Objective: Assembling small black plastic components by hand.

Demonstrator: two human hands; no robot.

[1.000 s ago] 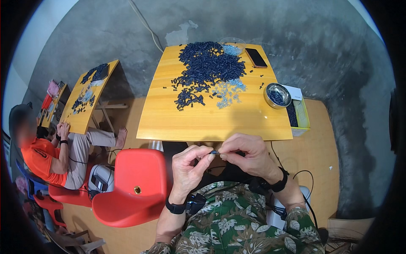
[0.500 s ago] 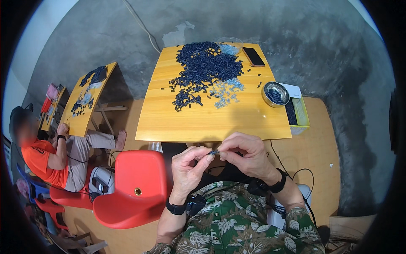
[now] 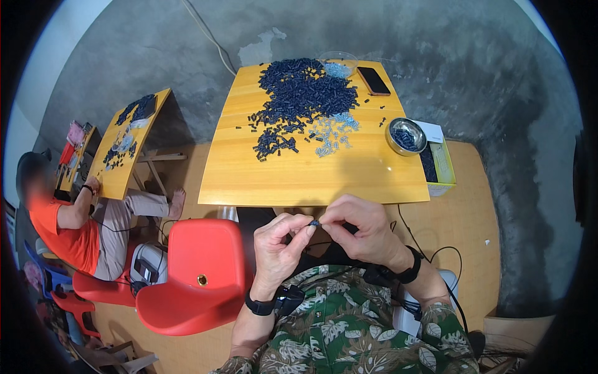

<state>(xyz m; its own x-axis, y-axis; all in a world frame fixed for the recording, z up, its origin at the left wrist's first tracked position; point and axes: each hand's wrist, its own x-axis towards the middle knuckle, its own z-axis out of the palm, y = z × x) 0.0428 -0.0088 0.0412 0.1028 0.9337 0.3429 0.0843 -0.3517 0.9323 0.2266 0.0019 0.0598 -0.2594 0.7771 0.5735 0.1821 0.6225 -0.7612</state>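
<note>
Just beyond the table's near edge, my left hand (image 3: 280,247) pinches a small dark tube-shaped plastic piece (image 3: 314,223) between thumb and fingertips. My right hand (image 3: 361,232) is closed in a pinch at the piece's right end; what its fingertips grip is too small to make out. On the wooden table (image 3: 280,184) lies a big heap of similar dark pieces (image 3: 305,90). Beside its near right side are scattered small pale clear-looking pieces (image 3: 333,138). A metal bowl (image 3: 398,128) at the right edge contains more dark pieces.
A clear bowl (image 3: 339,62) of pale pieces and a phone (image 3: 374,81) sit at the far side. Right of the table stands an open box (image 3: 442,181). A red chair (image 3: 205,252) is at my left; beyond it a person in orange (image 3: 68,224) sits at another table (image 3: 115,181).
My right fingertips have come slightly closer to my left, and less of the dark piece shows between them. The other person's arm has shifted a little.
</note>
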